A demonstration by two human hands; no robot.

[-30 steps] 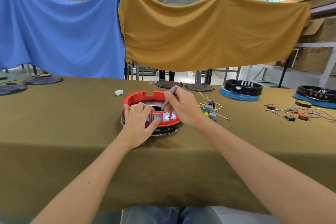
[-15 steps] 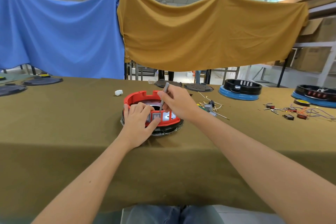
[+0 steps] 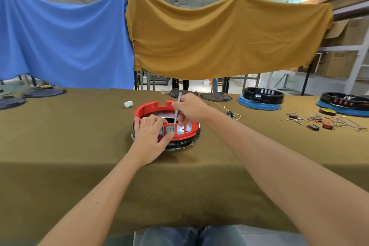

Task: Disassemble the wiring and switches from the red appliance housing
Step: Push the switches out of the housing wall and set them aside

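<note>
A round red appliance housing [image 3: 148, 107] on a black base sits in the middle of the olive-covered table [image 3: 79, 146]. My left hand [image 3: 150, 134] grips its near rim, thumb under the front wall beside a grey square switch [image 3: 170, 130]. My right hand [image 3: 190, 109] holds a thin grey screwdriver [image 3: 177, 109] almost upright, its tip down at the top edge of that switch. Further slots in the red front wall lie right of the switch.
Loose wires and a small black part [image 3: 230, 113] lie right of the housing. Removed switches and coloured wires [image 3: 323, 123] are scattered far right. Two black-and-blue housings [image 3: 261, 99] stand at the back right, dark discs at the back left, a white lump [image 3: 128, 104] behind the housing.
My right hand has swung the screwdriver from a rightward lean to nearly upright and shifted left over the housing, bringing the tip onto the switch. My left hand stays on the rim.
</note>
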